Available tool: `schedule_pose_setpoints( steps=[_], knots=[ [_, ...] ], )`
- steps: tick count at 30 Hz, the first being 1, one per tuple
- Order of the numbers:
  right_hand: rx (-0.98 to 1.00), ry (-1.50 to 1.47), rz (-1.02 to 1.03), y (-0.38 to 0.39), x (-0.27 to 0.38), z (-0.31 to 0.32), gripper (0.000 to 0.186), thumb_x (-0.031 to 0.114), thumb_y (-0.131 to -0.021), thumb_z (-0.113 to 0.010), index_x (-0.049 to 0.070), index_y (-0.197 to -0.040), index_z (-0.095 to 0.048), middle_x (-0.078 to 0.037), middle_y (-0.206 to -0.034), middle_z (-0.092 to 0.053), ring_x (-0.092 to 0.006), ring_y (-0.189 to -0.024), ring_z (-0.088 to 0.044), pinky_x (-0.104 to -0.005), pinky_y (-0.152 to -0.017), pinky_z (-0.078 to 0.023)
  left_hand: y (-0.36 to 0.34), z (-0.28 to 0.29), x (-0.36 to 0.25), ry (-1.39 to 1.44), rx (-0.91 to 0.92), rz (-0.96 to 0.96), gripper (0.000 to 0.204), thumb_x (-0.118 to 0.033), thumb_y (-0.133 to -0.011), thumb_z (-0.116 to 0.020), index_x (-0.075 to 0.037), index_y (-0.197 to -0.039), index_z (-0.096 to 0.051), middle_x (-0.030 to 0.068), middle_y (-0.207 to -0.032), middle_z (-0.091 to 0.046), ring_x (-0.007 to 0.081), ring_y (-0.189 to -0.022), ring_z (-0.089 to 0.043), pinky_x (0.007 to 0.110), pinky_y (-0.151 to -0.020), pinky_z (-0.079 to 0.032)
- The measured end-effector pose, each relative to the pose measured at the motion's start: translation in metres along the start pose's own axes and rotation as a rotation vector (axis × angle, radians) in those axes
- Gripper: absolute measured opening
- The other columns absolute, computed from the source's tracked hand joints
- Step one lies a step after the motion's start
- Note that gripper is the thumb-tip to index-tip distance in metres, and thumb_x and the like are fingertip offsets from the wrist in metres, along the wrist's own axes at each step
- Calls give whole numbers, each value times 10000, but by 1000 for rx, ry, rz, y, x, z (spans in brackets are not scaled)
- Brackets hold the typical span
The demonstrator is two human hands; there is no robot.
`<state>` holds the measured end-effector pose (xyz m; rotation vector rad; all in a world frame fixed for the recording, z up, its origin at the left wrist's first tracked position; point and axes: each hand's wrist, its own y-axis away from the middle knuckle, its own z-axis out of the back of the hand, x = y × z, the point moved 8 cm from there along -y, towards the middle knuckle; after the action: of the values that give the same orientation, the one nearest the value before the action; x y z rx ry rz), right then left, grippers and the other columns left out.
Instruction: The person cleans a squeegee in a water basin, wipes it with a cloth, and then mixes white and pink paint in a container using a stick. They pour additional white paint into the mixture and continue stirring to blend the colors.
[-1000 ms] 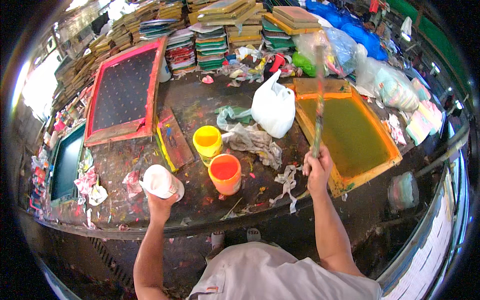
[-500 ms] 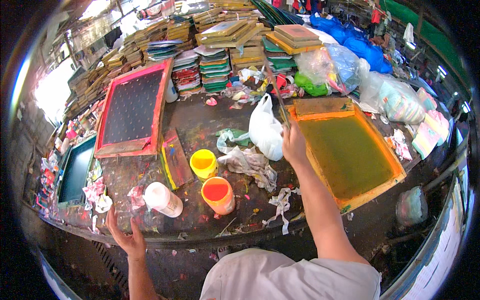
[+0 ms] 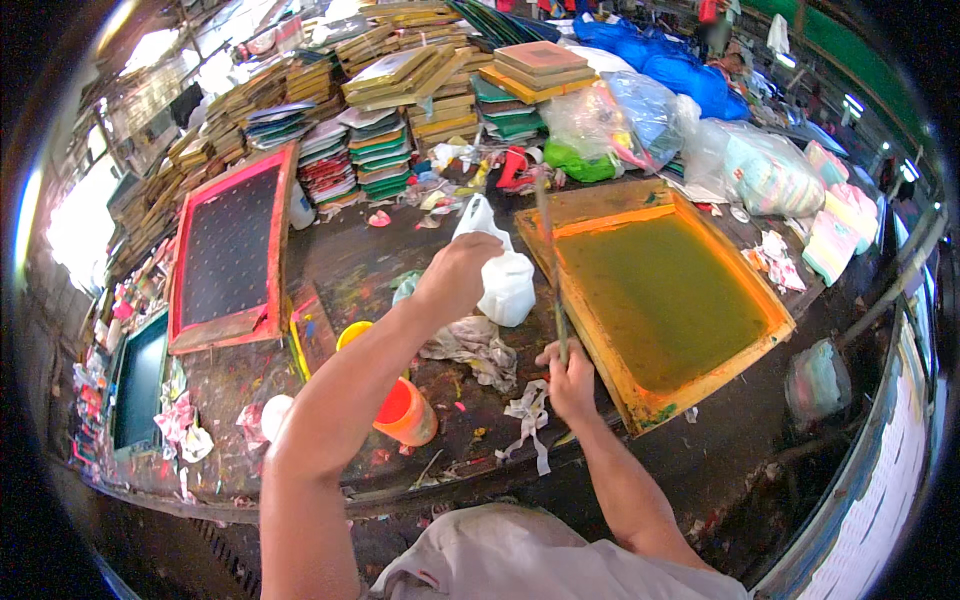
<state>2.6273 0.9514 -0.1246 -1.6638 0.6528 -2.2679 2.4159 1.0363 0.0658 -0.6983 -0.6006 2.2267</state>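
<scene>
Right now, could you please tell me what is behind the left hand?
The white bag shows above and to the right of the left hand. The hand covers part of its middle, hiding whether it is gripped.

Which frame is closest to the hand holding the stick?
The orange frame, beside the right hand; the pink frame and green frame are further left.
</scene>
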Motion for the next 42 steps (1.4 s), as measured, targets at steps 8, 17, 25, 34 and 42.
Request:
schedule_pose_setpoints(
  steps=[8,17,25,34,42],
  knots=[
    [6,16,-253,89,-21,36,184,149,-1147,-534,24,-1253,-617,-115,-1006,-782,-134,-611,-655,-346,-597,-555,-30,-115,65,-304,698,551,423,-307,-881,-902,-40,-1198,-819,240,-1270,-743,401,-1231,-725,481,-1077,-583],
    [-55,-171,-311,93,-27,38,125,80,-1129,-536,28,-1167,-643,-102,-966,-770,-120,-591,-640,-326,-566,-532,-12,-148,18,-509,500,111,199,-98,-890,-745,-36,-1075,-784,177,-1224,-677,366,-1245,-657,483,-1029,-563],
    [-288,42,-199,-57,6,17,218,211,-971,-822,16,-994,-729,-131,-851,-752,-251,-737,-703,-414,-705,-552,37,-144,-7,-359,861,58,395,-38,-920,-671,-5,-1312,-708,150,-1396,-686,352,-1276,-700,490,-1091,-560],
    [-147,316,-387,-122,-69,-36,361,269,-910,-883,6,-859,-641,-112,-741,-676,-270,-704,-705,-448,-670,-544,17,-123,28,-215,681,213,364,23,-857,-670,-13,-1204,-771,200,-1278,-768,390,-1247,-734,468,-1088,-584],
    [-197,-155,-542,-124,-69,-53,213,170,-908,-788,-12,-890,-679,-205,-738,-709,-390,-714,-724,-498,-705,-560,-8,-116,40,-307,551,307,290,-269,-907,-830,-63,-1108,-793,180,-1210,-712,401,-1153,-724,510,-1002,-600]
  ],
)
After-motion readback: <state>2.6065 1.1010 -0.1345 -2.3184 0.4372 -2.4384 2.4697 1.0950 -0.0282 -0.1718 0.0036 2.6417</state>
